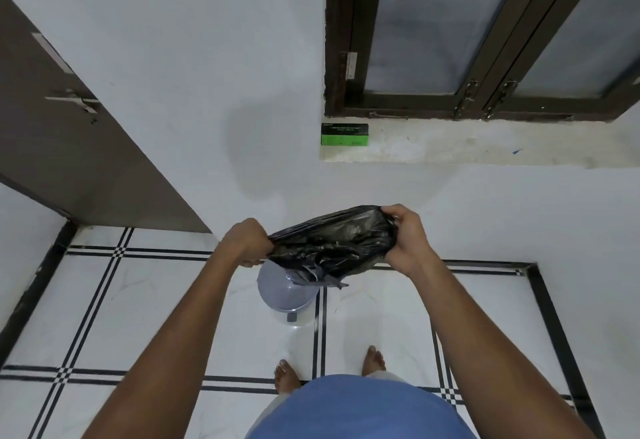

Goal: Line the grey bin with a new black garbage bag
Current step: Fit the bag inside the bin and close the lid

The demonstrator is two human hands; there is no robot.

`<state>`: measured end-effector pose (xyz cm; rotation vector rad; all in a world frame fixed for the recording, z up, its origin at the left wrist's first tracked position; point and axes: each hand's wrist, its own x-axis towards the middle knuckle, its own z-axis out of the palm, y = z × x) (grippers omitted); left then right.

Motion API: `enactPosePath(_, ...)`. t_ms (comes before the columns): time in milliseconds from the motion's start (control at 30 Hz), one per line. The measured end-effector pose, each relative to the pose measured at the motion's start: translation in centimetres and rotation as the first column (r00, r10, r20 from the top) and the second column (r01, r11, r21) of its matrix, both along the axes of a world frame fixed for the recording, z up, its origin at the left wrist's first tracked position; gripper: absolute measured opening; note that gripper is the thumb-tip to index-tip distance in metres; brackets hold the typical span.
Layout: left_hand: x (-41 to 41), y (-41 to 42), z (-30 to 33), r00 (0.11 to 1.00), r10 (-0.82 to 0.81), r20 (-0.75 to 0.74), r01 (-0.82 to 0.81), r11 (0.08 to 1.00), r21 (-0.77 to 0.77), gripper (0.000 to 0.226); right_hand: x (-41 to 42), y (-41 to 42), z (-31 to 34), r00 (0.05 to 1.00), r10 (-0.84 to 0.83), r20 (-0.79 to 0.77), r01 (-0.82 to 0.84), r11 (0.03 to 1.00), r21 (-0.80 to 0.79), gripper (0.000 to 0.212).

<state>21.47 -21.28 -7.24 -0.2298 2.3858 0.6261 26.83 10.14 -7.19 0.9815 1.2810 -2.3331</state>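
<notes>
Above tiled floor [145,303], both hands [247,243] grip black bag [332,244] stretched between them over grey bin [284,291].

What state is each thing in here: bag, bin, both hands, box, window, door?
Black garbage bag: held above the bin, stretched between both hands, crumpled, not yet in the bin.
Grey bin: upright on the floor, unlined, partly hidden by the bag.
Left hand: closed on the bag's left edge.
Right hand: closed on the bag's right edge.
Green box: lying on the window sill.
Window: shut.
Door: ajar.
</notes>
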Motion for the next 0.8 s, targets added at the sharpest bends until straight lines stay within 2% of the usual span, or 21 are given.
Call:
enactPosePath(33,0.1,-0.5,0.0,0.987,0.153,0.041,-0.157,0.976,0.149,0.031,0.2,0.4,0.0,1.0,-0.006,-0.01,0.006,0.999,-0.033,0.035)
enactPosePath(67,0.3,-0.9,0.2,0.953,0.271,0.136,-0.3,0.904,0.304,0.029,0.3,0.8,-0.1,1.0,0.003,-0.025,-0.005,0.998,-0.061,0.045)
enactPosePath(100,0.8,-1.1,0.5,0.903,0.334,0.271,-0.425,0.786,0.449,0.025,0.5,1.0,-0.6,0.999,0.02,-0.034,-0.022,0.997,-0.072,0.054)
enactPosePath(133,1.0,-1.3,0.7,0.844,0.363,0.394,-0.535,0.617,0.577,0.023,0.6,1.1,-1.2,0.998,0.06,-0.022,-0.061,0.998,-0.023,0.058)
enactPosePath(200,1.2,-1.7,0.4,0.767,0.366,0.528,-0.632,0.286,0.72,0.019,0.8,0.7,-2.6,0.988,0.141,0.061,-0.151,0.967,0.206,0.055)
enactPosePath(233,1.5,-1.7,0.3,0.754,0.355,0.553,-0.638,0.196,0.745,0.019,1.0,0.3,-3.3,0.977,0.178,0.117,-0.209,0.905,0.371,0.054)
enactPosePath(267,1.8,-1.4,0.2,0.755,0.343,0.559,-0.633,0.158,0.758,0.019,1.3,-0.3,-3.6,0.96,0.228,0.16,-0.279,0.792,0.543,0.056)
enactPosePath(300,2.1,-1.0,0.0,0.77,0.326,0.549,-0.618,0.167,0.768,0.02,1.6,-1.0,-3.8,0.942,0.289,0.168,-0.323,0.658,0.681,0.058)
enactPosePath(333,2.3,-0.4,0.0,0.795,0.304,0.524,-0.594,0.219,0.774,0.023,2.1,-1.8,-3.6,0.926,0.353,0.132,-0.317,0.543,0.777,0.057)
enactPosePath(367,2.6,0.2,0.0,0.826,0.278,0.491,-0.559,0.287,0.777,0.029,2.6,-2.8,-3.2,0.913,0.408,0.032,-0.266,0.531,0.805,0.055)
enactPosePath(433,3.0,1.4,0.0,0.886,0.201,0.418,-0.464,0.415,0.783,0.04,3.0,-5.4,-2.2,0.848,0.519,-0.106,-0.295,0.629,0.719,0.068)
enactPosePath(467,3.2,1.9,0.2,0.903,0.157,0.399,-0.426,0.448,0.786,0.042,2.8,-6.5,-2.2,0.807,0.578,-0.119,-0.328,0.607,0.723,0.068)
enactPosePath(533,3.5,2.3,0.4,0.912,0.112,0.395,-0.399,0.469,0.788,0.043,2.7,-7.8,-3.0,0.771,0.63,-0.096,-0.279,0.47,0.838,0.043)
enactPosePath(567,3.6,1.8,0.6,0.92,0.103,0.377,-0.378,0.482,0.79,0.042,2.5,-7.9,-3.6,0.784,0.609,-0.118,-0.252,0.487,0.836,0.044)
enactPosePath(600,3.4,1.0,0.7,0.937,0.091,0.337,-0.333,0.523,0.785,0.041,2.5,-7.6,-3.9,0.822,0.548,-0.157,-0.243,0.587,0.772,0.048)
enactPosePath(667,3.0,-1.4,0.2,0.974,0.043,0.224,-0.195,0.668,0.718,0.041,2.7,-6.9,-3.5,0.934,0.295,-0.202,-0.178,0.874,0.452,0.048)
enactPosePath(700,2.8,-2.9,-0.3,0.985,0.003,0.172,-0.114,0.759,0.642,0.046,2.9,-6.2,-3.5,0.97,0.168,-0.175,-0.117,0.955,0.272,0.051)
enactPosePath(767,2.5,-5.5,-1.1,0.987,-0.066,0.145,-0.003,0.903,0.43,0.068,3.2,-5.1,-3.6,0.997,0.037,-0.063,-0.033,0.997,0.072,0.06)
enactPosePath(800,2.4,-6.5,-1.5,0.983,-0.058,0.173,-0.012,0.925,0.379,0.074,3.4,-5.0,-3.5,0.999,0.017,-0.028,-0.015,0.999,0.052,0.063)
